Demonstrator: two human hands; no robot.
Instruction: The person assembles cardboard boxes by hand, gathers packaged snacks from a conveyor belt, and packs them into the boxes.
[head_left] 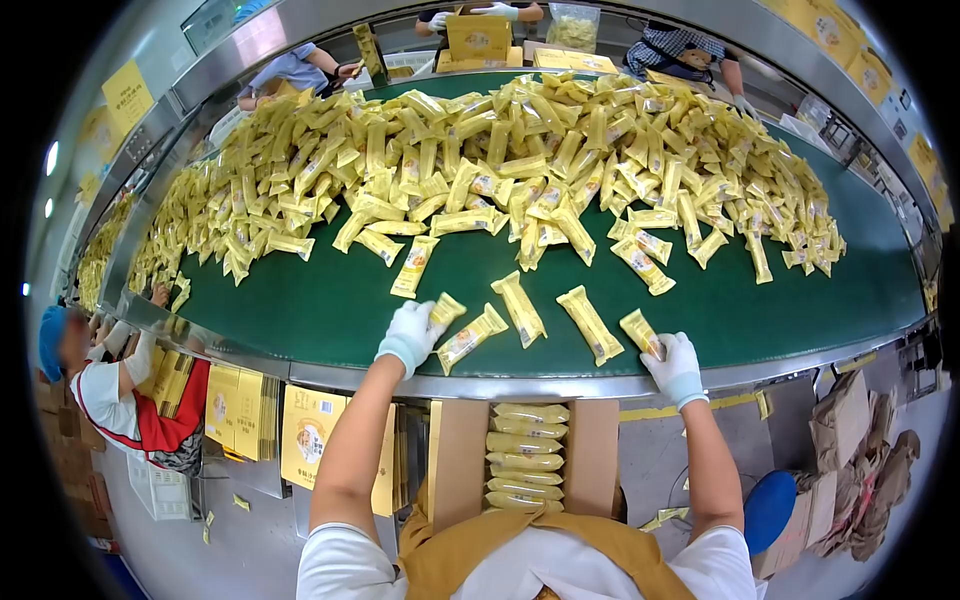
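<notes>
My left hand (408,336), in a white glove, is closed on a yellow snack packet (447,308) at the near edge of the green conveyor belt (330,300). Further right, my right hand (675,368), gloved too, grips another yellow packet (638,328) by its near end. Between the hands lie three loose packets: a tilted one (472,338) close to my left hand, a middle one (520,308) and one to the right (590,325). Below the belt edge, against my body, an open cardboard box (460,455) holds several packets stacked in a row.
A large heap of yellow packets (560,140) covers the belt's far side. Flat printed cartons (312,435) stand left of the box. A co-worker in a red apron (185,400) works at far left; others stand across the belt. Brown paper (870,470) and a blue stool (772,510) are at right.
</notes>
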